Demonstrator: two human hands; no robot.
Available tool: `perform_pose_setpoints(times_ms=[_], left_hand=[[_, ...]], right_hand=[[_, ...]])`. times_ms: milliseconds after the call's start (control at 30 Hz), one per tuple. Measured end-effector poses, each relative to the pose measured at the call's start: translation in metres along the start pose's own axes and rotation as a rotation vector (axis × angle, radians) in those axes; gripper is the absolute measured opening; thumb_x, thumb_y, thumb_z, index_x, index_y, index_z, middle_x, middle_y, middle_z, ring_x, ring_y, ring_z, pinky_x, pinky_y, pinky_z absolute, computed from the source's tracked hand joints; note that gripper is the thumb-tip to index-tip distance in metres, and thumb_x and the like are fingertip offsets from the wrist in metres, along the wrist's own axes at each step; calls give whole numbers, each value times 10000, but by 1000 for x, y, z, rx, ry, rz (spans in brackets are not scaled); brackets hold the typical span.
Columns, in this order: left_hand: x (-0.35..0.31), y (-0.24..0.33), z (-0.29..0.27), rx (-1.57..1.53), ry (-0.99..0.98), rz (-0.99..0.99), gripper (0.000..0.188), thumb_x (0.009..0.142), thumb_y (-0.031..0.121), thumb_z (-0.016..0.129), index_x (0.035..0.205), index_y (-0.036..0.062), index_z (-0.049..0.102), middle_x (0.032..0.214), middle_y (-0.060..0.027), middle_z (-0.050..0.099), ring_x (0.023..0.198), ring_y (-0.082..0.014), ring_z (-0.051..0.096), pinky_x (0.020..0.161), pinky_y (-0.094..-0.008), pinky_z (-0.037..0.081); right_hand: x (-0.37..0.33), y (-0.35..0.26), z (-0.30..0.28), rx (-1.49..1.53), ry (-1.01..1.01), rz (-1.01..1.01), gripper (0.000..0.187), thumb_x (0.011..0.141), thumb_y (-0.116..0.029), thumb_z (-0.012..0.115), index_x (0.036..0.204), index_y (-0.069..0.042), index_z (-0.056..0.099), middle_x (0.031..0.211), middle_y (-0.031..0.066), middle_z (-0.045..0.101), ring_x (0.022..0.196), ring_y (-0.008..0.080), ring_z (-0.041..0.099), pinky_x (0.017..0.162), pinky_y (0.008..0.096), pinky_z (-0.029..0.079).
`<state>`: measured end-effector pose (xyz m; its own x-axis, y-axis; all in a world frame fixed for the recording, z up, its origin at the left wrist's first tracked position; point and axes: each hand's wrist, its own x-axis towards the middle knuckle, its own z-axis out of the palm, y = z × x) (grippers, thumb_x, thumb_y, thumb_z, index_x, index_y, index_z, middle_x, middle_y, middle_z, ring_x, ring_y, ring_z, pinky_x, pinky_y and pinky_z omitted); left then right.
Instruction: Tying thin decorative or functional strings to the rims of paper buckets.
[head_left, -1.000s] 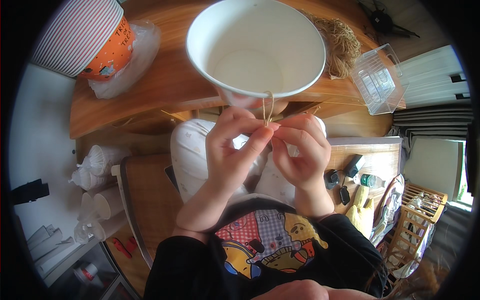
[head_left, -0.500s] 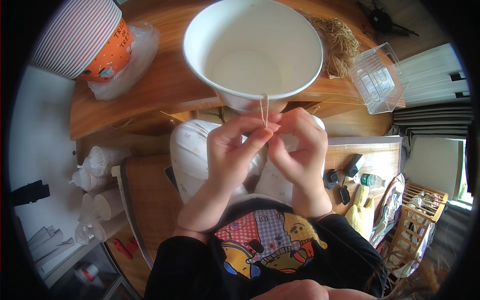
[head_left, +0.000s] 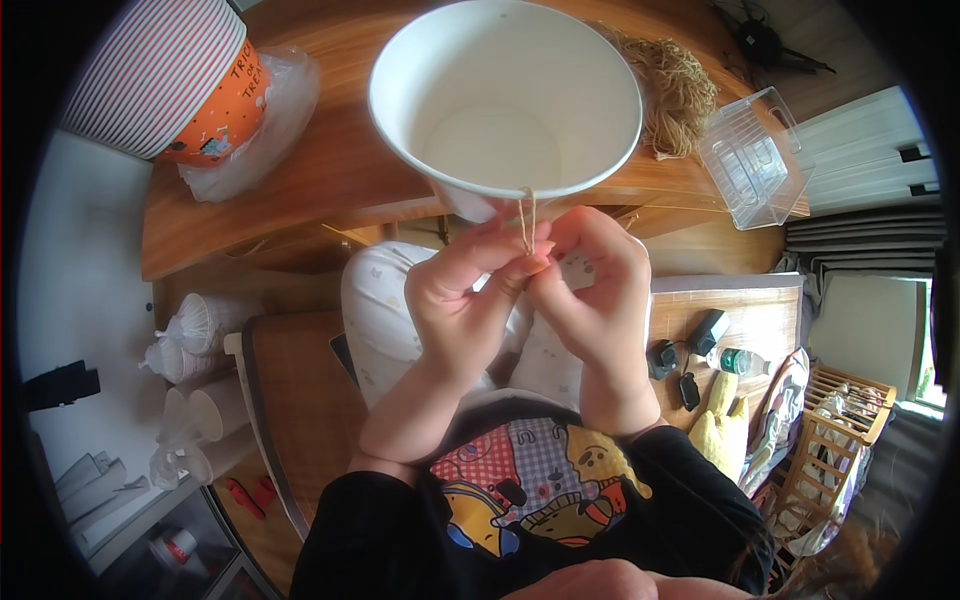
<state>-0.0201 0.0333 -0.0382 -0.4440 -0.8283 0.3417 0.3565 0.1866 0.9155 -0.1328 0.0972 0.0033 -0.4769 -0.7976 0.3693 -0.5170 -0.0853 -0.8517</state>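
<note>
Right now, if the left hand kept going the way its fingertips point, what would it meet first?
The left hand points up and right at the thin tan string it pinches with the right hand. Just beyond is the white paper bowl, its underside probably the first contact; depth is unclear.

String's lower end (head_left: 527,235) hidden between pinching fingertips; white paper bowl's (head_left: 505,110) base behind the hands

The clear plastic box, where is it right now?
In the head view, the clear plastic box sits at the right end of the wooden table, beside the pile of tan string, right of the white paper cup.
</note>
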Motion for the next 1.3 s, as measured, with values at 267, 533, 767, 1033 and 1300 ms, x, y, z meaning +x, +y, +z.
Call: perform_pose_setpoints(times_ms=[267, 533, 767, 1033, 1300], left_hand=[[1, -4, -2, 80, -38, 102, 137, 893, 41, 688, 1011, -26, 709, 1043, -154, 723, 929, -158, 682, 845, -281, 551], [-1, -3, 2, -187, 37, -68, 184, 924, 103, 668, 1042, -37, 686, 1020, -162, 722, 967, -215, 687, 884, -333, 548], [1, -6, -3, -413, -57, -300, 231, 972, 166, 604, 1074, -30, 672, 1086, -181, 698, 1059, -302, 664, 929, -411, 536], [-1, -10, 0, -560, -129, -372, 264, 995, 212, 563, 1086, -8, 677, 1113, -184, 688, 1138, -330, 620, 1025, -468, 455], [-4, -15, -8, -494, -174, -346, 324, 979, 275, 578, 1063, -25, 669, 1156, -179, 663, 1146, -285, 608, 1007, -430, 460]], right_hand=[[0, 3, 1, 2, 8, -4, 110, 731, -31, 699, 742, -1, 594, 681, 76, 579, 637, 198, 575, 573, 292, 462], [-5, 5, -2, 68, -11, 7, 63, 751, 4, 678, 768, 3, 618, 712, 86, 613, 679, 213, 595, 652, 309, 467], [-17, 13, -7, 91, -56, -52, 125, 791, -44, 732, 908, -16, 697, 857, 99, 671, 809, 239, 626, 762, 329, 473], [-22, 21, -7, 131, -135, -79, 164, 795, -67, 743, 943, -20, 691, 891, 96, 671, 830, 234, 625, 762, 322, 482], [-27, 27, -9, 259, -126, -27, 120, 802, -66, 745, 867, -14, 659, 870, 86, 648, 818, 216, 616, 737, 310, 479]])
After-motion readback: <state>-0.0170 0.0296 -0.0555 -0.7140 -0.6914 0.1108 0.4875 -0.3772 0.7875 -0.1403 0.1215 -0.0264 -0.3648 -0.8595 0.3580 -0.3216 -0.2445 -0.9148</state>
